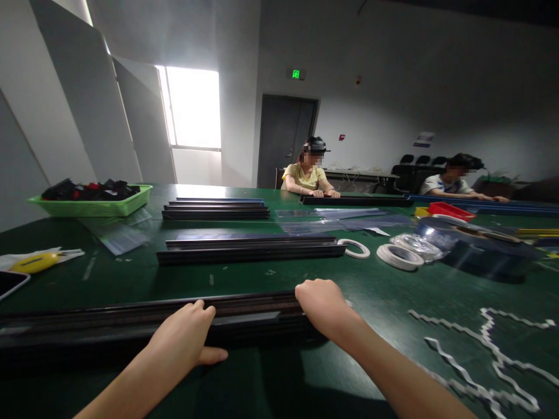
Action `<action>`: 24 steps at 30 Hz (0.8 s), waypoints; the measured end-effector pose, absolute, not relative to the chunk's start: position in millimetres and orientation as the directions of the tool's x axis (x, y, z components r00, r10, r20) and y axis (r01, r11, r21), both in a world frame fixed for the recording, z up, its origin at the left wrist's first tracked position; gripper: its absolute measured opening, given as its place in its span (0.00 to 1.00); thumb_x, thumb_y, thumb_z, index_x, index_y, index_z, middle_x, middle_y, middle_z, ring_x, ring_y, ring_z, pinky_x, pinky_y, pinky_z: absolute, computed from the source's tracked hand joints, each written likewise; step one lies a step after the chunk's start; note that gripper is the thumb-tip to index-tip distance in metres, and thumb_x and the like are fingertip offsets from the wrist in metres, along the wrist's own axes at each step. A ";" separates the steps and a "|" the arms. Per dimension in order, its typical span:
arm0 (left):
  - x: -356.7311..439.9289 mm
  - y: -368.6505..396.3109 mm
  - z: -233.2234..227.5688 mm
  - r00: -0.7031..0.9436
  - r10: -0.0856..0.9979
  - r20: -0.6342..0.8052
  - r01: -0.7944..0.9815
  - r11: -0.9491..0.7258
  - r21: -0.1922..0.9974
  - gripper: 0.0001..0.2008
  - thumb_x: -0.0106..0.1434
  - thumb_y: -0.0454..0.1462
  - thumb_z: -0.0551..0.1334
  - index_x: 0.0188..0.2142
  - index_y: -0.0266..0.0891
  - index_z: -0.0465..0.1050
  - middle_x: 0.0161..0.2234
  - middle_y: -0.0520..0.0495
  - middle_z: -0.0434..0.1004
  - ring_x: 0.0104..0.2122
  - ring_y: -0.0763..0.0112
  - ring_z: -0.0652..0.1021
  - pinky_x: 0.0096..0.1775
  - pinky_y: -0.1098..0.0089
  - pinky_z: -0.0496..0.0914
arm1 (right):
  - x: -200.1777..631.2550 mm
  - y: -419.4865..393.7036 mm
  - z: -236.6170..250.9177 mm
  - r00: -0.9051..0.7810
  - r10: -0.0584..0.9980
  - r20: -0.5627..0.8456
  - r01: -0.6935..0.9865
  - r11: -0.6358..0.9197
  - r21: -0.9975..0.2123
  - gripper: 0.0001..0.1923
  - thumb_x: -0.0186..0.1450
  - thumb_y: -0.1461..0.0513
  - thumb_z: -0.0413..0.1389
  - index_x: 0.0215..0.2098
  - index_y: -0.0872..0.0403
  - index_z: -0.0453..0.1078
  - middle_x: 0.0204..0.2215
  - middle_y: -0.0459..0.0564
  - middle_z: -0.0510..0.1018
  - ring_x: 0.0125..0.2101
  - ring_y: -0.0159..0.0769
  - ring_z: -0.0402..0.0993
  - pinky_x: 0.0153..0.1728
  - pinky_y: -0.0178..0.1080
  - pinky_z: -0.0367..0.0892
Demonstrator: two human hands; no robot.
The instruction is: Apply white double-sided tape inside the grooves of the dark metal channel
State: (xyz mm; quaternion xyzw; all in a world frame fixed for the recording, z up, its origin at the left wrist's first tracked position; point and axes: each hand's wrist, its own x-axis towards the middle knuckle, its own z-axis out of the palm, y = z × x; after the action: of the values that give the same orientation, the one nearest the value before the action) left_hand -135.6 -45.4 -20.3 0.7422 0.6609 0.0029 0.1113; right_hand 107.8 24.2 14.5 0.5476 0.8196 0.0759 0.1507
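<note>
Head view showed my left hand (pixel 186 334) lying over the near stack of dark rails (pixel 131 326), fingers curled across its top edge and thumb stretched along the front face, pressing rather than gripping. My right hand (pixel 325 305) sat at the stack's right end, closed into a loose fist around it; how firmly it held I could not tell, since the fingers were hidden behind the knuckles. That stack lay across the green table (pixel 384 291) just in front of me, running off the left of the picture.

Farther out lay a second stack (pixel 251 249) and, behind it, a third (pixel 216 209), both squared up and well apart from my hands. I judged those two finished and mine under way, its ends not yet flush.

To the right of the second stack were two tape rolls (pixel 397 256), a large film reel (pixel 476 247) and clear sleeves (pixel 345 218). White backing strips (pixel 489 349) lay scattered near my right arm. At the left stood a green basket (pixel 89 203) of dark parts, with a yellow cutter (pixel 37 263) nearer me.

Across the table, two people sat with their hands on rails of their own.
</note>
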 end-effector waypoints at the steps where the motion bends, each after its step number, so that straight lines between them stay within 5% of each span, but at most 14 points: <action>1: -135.9 -45.3 -20.8 0.126 0.982 -0.138 0.980 -0.102 0.171 0.28 0.48 0.51 0.62 0.44 0.36 0.71 0.44 0.37 0.73 0.45 0.52 0.74 0.46 0.62 0.67 | 107.9 24.3 14.5 -0.356 0.920 -0.163 0.874 0.390 0.290 0.12 0.58 0.70 0.52 0.35 0.58 0.76 0.34 0.63 0.80 0.38 0.45 0.77 0.35 0.38 0.68; 9: -135.2 -45.6 -21.0 0.135 0.982 -0.131 0.982 -0.115 0.148 0.24 0.49 0.52 0.62 0.38 0.34 0.72 0.41 0.36 0.74 0.44 0.51 0.75 0.46 0.61 0.67 | 106.6 23.8 15.8 -0.354 0.921 -0.165 0.871 0.389 0.299 0.12 0.58 0.70 0.52 0.35 0.58 0.76 0.35 0.64 0.79 0.38 0.46 0.77 0.34 0.39 0.68; 17: -133.5 -46.2 -25.1 0.137 0.983 -0.121 0.987 -0.125 0.103 0.29 0.49 0.51 0.63 0.45 0.35 0.72 0.46 0.34 0.73 0.47 0.50 0.73 0.46 0.60 0.68 | 106.2 23.7 16.5 -0.346 0.922 -0.175 0.872 0.385 0.302 0.10 0.58 0.69 0.54 0.35 0.58 0.76 0.34 0.63 0.80 0.38 0.45 0.77 0.34 0.37 0.68; 24: -124.5 -41.0 -24.3 0.207 0.976 -0.071 0.978 -0.204 0.036 0.22 0.56 0.50 0.59 0.37 0.32 0.75 0.41 0.34 0.75 0.43 0.51 0.75 0.45 0.60 0.68 | 106.5 23.4 16.6 -0.358 0.920 -0.163 0.873 0.391 0.292 0.12 0.58 0.72 0.52 0.34 0.58 0.76 0.33 0.62 0.80 0.37 0.45 0.77 0.34 0.38 0.68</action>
State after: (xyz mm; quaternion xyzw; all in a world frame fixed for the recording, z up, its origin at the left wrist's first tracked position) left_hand -124.5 -41.0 -24.3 0.7758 0.6297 -0.0163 0.0364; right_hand 106.5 23.4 16.6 0.5463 0.8203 0.0774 0.1506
